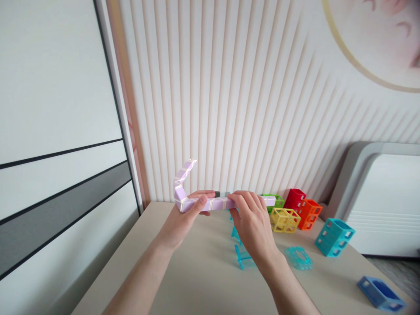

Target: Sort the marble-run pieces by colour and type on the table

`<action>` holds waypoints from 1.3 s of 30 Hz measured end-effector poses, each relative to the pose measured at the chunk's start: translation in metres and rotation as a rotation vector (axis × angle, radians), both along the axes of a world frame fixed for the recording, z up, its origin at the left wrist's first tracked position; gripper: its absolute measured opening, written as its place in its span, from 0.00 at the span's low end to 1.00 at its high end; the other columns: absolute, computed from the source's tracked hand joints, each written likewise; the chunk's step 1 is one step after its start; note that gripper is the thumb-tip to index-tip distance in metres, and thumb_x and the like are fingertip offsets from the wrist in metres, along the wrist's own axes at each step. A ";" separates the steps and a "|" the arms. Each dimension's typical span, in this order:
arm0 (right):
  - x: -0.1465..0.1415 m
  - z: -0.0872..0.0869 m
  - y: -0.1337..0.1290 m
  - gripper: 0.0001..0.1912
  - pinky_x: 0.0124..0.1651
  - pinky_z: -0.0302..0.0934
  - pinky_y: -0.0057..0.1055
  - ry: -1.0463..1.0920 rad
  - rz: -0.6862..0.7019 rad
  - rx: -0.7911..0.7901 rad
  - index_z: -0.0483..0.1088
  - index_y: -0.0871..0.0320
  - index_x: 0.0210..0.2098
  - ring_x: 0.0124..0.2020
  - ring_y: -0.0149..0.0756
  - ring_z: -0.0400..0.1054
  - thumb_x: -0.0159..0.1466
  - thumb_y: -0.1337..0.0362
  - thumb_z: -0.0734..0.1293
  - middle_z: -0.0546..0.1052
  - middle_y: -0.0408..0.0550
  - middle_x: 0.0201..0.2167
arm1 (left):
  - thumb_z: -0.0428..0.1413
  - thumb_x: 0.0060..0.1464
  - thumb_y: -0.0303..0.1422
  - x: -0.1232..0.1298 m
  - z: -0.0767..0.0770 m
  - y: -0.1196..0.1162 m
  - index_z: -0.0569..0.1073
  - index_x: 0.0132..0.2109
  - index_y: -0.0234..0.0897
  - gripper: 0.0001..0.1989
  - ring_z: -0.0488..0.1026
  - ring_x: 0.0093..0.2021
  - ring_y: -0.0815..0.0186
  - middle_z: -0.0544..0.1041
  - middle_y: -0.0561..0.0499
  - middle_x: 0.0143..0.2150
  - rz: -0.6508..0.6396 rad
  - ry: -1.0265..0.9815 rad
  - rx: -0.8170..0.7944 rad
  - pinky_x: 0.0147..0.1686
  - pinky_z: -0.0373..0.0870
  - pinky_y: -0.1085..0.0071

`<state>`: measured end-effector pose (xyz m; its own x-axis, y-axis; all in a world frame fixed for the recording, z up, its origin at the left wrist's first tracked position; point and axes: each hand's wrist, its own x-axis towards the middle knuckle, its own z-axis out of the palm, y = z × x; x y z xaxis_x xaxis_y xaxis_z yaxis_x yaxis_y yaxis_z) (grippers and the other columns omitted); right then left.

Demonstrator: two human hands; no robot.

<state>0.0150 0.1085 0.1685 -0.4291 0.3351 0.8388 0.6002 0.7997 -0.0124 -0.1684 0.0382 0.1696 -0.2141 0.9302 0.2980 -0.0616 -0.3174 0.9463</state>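
Note:
A lilac snake puzzle [215,204] with pale seams is held up over the table in both hands. Most of its length is a straight bar, and the left end bends upward into a hook. My left hand [177,225] is closed around the bar just right of the bend, thumb in front and fingers behind. Further right, my right hand [251,214] grips the bar from above, with a short straight end sticking out past it. Part of the bar is hidden by my right fingers. A small dark block [217,194] shows behind the bar; I cannot make out what it is.
On the table [131,262], right of my hands, stand yellow frames [285,219], a green frame [277,202], red [294,199] and orange blocks [309,214], and a teal block [334,237]. A clear teal ring [298,257], teal pieces [241,256] and a blue block [381,293] lie nearer.

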 end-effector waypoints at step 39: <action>0.014 0.010 0.003 0.06 0.44 0.51 0.37 -0.180 -0.043 -0.016 0.71 0.56 0.45 0.35 0.40 0.70 0.72 0.66 0.63 0.78 0.46 0.33 | 0.61 0.61 0.39 -0.018 0.014 0.000 0.79 0.39 0.36 0.09 0.78 0.41 0.65 0.79 0.50 0.36 -0.079 -0.729 0.054 0.44 0.75 0.71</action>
